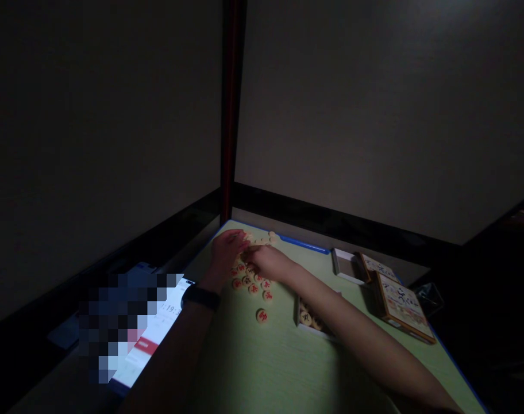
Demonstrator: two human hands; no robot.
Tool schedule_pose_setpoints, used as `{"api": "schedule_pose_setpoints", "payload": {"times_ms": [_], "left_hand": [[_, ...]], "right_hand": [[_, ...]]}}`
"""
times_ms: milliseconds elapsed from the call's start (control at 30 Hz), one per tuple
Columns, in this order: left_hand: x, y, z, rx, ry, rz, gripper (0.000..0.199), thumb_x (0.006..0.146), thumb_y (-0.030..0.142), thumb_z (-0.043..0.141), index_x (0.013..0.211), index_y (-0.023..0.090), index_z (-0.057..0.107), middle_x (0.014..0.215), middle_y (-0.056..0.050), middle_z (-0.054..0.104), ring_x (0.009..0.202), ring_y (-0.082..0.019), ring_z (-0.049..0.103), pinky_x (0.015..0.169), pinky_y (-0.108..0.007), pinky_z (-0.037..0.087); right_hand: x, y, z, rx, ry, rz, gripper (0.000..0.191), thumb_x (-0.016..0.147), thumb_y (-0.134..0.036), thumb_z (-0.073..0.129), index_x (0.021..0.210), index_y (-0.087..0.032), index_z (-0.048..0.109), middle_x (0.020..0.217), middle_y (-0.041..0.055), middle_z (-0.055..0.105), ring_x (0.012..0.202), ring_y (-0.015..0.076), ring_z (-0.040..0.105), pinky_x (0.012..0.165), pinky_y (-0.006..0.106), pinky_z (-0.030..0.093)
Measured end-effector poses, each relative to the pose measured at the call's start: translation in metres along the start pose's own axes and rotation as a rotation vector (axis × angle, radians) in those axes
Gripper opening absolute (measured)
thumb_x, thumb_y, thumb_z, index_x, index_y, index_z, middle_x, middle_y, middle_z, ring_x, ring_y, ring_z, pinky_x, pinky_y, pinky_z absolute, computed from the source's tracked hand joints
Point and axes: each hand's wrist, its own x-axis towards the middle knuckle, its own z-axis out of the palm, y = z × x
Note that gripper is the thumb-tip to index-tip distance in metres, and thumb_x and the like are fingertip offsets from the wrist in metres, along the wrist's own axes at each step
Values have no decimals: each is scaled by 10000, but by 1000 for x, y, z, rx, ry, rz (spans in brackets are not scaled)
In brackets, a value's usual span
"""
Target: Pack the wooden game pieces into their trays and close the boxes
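In the head view, the cluster of round game pieces (253, 288) lies between six and seven o'clock from the right hand (265, 261), which is nearer to it than the left hand (228, 248); being discs, those lying flat show no long axis. One lone red-marked piece (261, 315) sits apart at six o'clock. The white tray (309, 330) holding more pieces is at four to five o'clock from the right hand, partly covered by the right forearm. Both hands' fingers bunch together; whether either grips a piece I cannot tell. Dimness blurs pieces beyond them.
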Motion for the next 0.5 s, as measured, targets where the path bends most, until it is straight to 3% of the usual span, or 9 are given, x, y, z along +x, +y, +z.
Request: {"api": "schedule_pose_setpoints", "payload": {"times_ms": [133,267,500], "left_hand": [[1,0,1,13,7,-1,305,568,280,816,792,135,669,694,-10,694,627,-140,658,642,-266,558],[3,0,1,23,23,5,273,582,279,812,767,139,668,692,-13,691,623,-139,656,645,-267,549],[4,-1,-1,-4,39,38,399,557,382,839,814,140,655,732,-14,690,669,-155,675,695,-292,555]], "right_hand": [[3,-7,-4,-80,-81,-13,295,861,-21,527,1069,-152,690,1144,129,699,993,231,670,787,286,480],[5,-7,-5,-106,-89,-5,292,880,-21,513,1067,-153,694,1124,136,700,1003,238,668,788,287,482],[8,-7,-4,-135,-96,-20,283,892,-26,525,1083,-144,699,1145,156,687,1046,240,653,847,293,484]]}}
